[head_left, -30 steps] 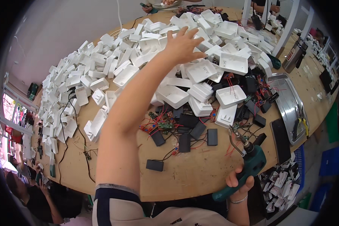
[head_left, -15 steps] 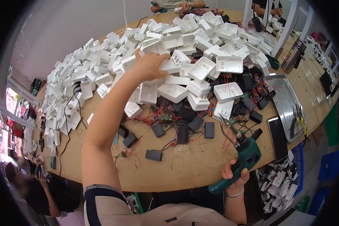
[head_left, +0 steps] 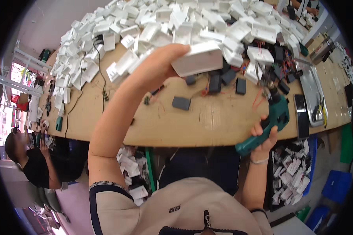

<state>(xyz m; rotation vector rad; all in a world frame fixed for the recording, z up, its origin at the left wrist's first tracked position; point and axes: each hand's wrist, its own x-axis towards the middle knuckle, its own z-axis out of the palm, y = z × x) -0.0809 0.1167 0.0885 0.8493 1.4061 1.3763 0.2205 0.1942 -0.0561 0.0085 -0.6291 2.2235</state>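
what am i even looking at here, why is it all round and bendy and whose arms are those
The picture comes from a wide fisheye camera worn on a person's head and looking down, which is why straight edges curve near the rim. The two bare arms coming up from the bottom belong to that person.

The left hand holds a white plastic box lifted above a wooden table. The right hand grips a green electric screwdriver at the table's near edge.

On the table lies a big heap of similar white plastic housings, and nearer the person, small black modules with red wires. A dark phone-like slab and a metal tray lie to the right. Another person sits at the far left.
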